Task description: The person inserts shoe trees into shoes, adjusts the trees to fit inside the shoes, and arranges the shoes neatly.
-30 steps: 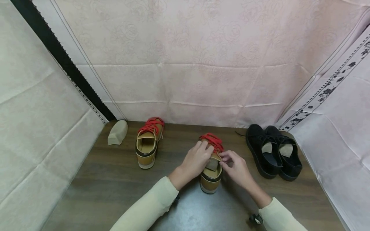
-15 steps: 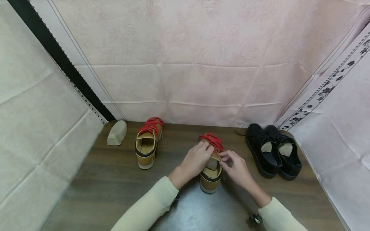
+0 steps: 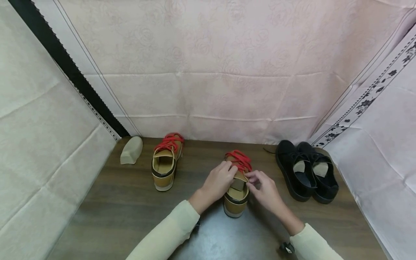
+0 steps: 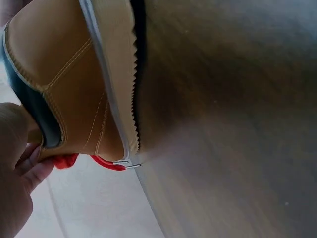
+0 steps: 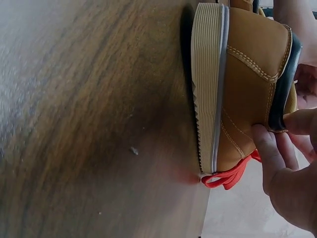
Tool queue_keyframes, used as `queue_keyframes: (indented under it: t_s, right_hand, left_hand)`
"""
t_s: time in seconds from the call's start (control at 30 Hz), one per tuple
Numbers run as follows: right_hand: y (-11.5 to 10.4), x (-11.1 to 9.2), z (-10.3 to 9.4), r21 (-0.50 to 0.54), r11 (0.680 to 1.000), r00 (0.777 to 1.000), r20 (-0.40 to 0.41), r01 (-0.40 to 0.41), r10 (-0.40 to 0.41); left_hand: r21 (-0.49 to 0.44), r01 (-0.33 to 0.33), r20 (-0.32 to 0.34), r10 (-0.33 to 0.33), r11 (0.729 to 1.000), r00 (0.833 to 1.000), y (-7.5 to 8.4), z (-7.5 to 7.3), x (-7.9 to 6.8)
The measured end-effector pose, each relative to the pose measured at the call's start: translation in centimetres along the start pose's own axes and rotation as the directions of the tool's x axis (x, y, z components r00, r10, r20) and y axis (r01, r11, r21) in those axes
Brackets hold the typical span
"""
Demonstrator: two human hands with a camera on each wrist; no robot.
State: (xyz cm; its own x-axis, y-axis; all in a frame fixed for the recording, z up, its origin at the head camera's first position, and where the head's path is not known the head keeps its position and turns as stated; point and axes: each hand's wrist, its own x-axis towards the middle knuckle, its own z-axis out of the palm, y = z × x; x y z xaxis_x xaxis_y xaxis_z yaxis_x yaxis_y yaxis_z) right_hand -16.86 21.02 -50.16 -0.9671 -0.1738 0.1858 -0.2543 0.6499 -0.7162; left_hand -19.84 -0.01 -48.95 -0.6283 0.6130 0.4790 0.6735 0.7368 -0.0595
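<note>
A tan shoe with a dark collar [image 3: 234, 208] stands on the wooden surface, heel towards me. Its red laces [image 3: 239, 159] lie beyond my hands. A beige block-like insert [image 3: 238, 184] shows inside its opening, partly hidden by the left hand. With thumb and fingers my left hand [image 3: 218, 182] pinches the left edge of the opening, close to the laces; the left wrist view shows these fingers [image 4: 37, 171] at the collar. On the other side my right hand [image 3: 264, 189] pinches the right edge, with the thumb [image 5: 299, 121] inside and fingers outside.
Left of my hands stands the matching tan shoe [image 3: 163, 180] with red laces. A loose beige insert [image 3: 131, 150] lies at the far left. Two black shoes [image 3: 294, 180] with pale inserts sit at the right. Pale patterned cloth [image 3: 208, 90] hangs behind and along both sides.
The tan shoe between my hands has turned very slightly, toe to the right and heel to the left. Both hands keep their places on its opening.
</note>
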Motion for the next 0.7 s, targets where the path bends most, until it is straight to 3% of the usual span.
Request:
queue_keyframes:
  t_s: [0.13,0.3,0.57,0.7]
  right_hand:
    - [-0.1,-0.3,0.0,-0.040,0.999,1.000,-0.019,0.020,-0.021]
    - [-0.6,-1.3,0.0,-0.156,0.979,0.989,-0.055,0.130,-0.140]
    - [-1.6,-2.6,-0.3,-0.247,0.919,0.944,-0.046,0.307,-0.328]
    - [-1.8,-3.0,-0.2,-0.264,0.884,0.913,-0.022,0.387,-0.407]
  left_hand:
    - [-0.072,0.009,0.017,-0.008,0.997,1.000,-0.4,-0.1,-0.2]
    - [-0.127,-0.027,0.016,0.030,0.992,0.999,-0.7,-0.6,-0.8]
    - [-0.133,-0.045,-0.073,0.036,0.990,0.997,-1.7,-2.2,-1.8]
    - [-0.111,-0.029,-0.076,0.021,0.993,0.997,-2.5,-2.7,-2.3]
